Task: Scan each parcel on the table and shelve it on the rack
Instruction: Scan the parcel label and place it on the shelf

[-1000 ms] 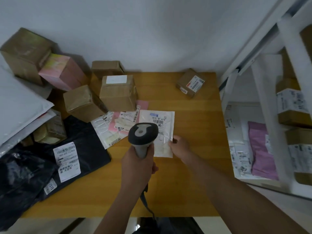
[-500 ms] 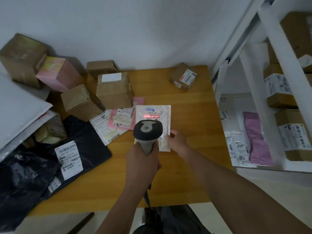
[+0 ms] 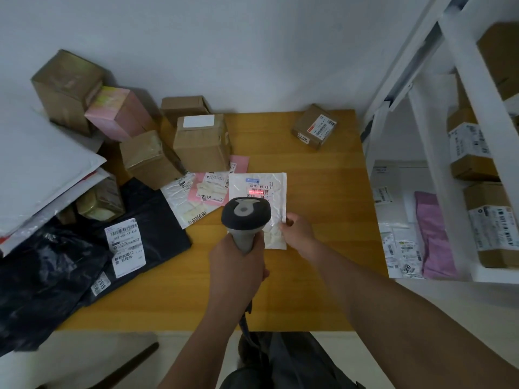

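White mailer (image 3: 261, 189) flat on the table (image 3: 323, 197), long axis running away from the person. Right hand (image 3: 297, 230) pinches its near right edge; left hand (image 3: 238, 265) grips the scanner (image 3: 245, 217) just above its near half, red line across the label. The rack (image 3: 460, 130) stands right, nearer the right hand. Brown boxes on the table: six visible.

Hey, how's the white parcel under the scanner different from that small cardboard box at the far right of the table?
The white parcel is a flat, crinkled mailer; the small cardboard box is brown and stands taller. The right hand pinches the parcel's near edge, while nothing touches the box. The scanner, held by the left hand, casts a red line on the parcel's label; none falls on the box's label. Both lie on the wooden table and carry barcode labels.
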{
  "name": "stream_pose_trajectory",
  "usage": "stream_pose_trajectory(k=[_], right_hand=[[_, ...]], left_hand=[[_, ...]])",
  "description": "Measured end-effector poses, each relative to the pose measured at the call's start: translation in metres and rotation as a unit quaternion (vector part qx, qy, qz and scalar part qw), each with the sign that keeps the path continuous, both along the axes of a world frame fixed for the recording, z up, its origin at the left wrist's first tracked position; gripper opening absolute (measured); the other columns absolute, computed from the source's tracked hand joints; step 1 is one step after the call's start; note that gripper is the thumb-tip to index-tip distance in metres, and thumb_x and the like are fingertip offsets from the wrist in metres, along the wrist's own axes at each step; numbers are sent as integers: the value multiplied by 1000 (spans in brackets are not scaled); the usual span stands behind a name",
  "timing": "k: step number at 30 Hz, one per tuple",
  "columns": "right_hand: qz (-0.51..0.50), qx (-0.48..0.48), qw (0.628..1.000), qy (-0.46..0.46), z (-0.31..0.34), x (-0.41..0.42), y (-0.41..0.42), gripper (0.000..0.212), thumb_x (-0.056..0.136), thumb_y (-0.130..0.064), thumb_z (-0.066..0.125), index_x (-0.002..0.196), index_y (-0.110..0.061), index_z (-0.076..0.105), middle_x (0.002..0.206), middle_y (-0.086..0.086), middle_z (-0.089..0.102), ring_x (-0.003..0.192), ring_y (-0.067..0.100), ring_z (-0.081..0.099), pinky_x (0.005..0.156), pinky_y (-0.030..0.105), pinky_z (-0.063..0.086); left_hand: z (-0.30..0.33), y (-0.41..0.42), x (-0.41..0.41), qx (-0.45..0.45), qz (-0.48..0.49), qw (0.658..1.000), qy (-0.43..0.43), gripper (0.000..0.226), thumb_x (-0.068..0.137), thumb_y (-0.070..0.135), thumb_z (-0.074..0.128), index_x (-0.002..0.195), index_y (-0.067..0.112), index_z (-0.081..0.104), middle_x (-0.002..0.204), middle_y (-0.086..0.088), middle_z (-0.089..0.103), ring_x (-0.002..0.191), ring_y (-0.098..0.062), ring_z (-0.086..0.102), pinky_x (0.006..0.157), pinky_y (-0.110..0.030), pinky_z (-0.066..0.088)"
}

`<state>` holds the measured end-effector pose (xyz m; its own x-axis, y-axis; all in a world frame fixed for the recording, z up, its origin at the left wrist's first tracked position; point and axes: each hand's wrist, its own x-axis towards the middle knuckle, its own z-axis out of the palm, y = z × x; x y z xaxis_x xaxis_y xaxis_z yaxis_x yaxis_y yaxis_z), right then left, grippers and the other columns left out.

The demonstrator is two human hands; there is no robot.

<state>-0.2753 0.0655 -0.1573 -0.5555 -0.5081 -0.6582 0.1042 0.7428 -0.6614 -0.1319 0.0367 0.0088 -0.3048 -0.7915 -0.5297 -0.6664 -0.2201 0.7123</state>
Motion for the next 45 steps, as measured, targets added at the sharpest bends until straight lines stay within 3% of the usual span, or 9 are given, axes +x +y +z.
stream_pose_trajectory(k=[5,12,18,23,27,34,37,41,45], right_hand=[[12,-15,1000,14,2,7,12,30,101,-19,50,128,-9,57,98,-4,58,74,2,52,51,11,37],[22,-43,997,53,15,32,47,27,101,-19,51,125,-12,60,99,-3,59,71,2,52,50,11,36],[23,-76,995,65,39,63,112,24,99,-20,55,121,-14,61,105,0,61,77,5,54,53,14,38],[40,-81,994,57,66,74,199,6,97,-18,55,95,-19,61,81,-6,55,69,7,51,56,17,38],[3,-62,995,82,94,55,279,32,96,-13,55,67,-23,47,66,-3,46,60,10,43,57,22,36],[-133,-45,981,132,133,-4,405,18,96,-8,50,85,-19,59,77,2,58,65,12,52,59,24,44],[-237,-57,959,145,143,-27,442,17,98,-9,47,106,-15,61,85,2,58,67,9,51,54,18,41],[-283,-45,939,190,149,-60,488,21,96,-14,47,106,-23,62,91,7,64,79,19,58,68,28,46],[-324,-71,923,195,153,-103,535,25,97,-4,40,104,-18,59,81,2,58,69,15,51,57,24,41]], left_hand=[[3,17,10,-12,14,1000,15,43,98,31,56,72,-5,60,57,-14,67,48,-16,66,63,-38,59],[7,63,39,-21,44,998,40,38,97,31,58,79,-2,62,60,-14,67,44,-12,64,53,-26,56],[25,138,79,-41,33,991,123,27,95,29,60,86,4,62,59,-13,67,54,-23,69,60,-39,62],[53,209,88,-70,-26,979,192,27,93,27,62,80,3,65,58,-10,67,53,-21,69,60,-40,61],[75,256,68,-90,-105,963,231,34,95,29,61,70,6,65,53,-5,67,53,-20,69,63,-42,60],[109,332,23,-73,-205,940,264,38,94,29,61,72,-1,66,54,-6,68,48,-14,67,53,-23,56],[118,359,3,-61,-230,932,274,40,94,29,61,73,-4,66,55,-9,68,49,-15,67,54,-27,59],[124,394,-31,-72,-253,922,284,39,93,32,62,73,-1,66,56,-7,69,50,-16,68,54,-25,58],[119,433,-78,-80,-264,917,289,39,93,31,63,72,-1,68,55,-7,69,49,-18,68,57,-31,60]])
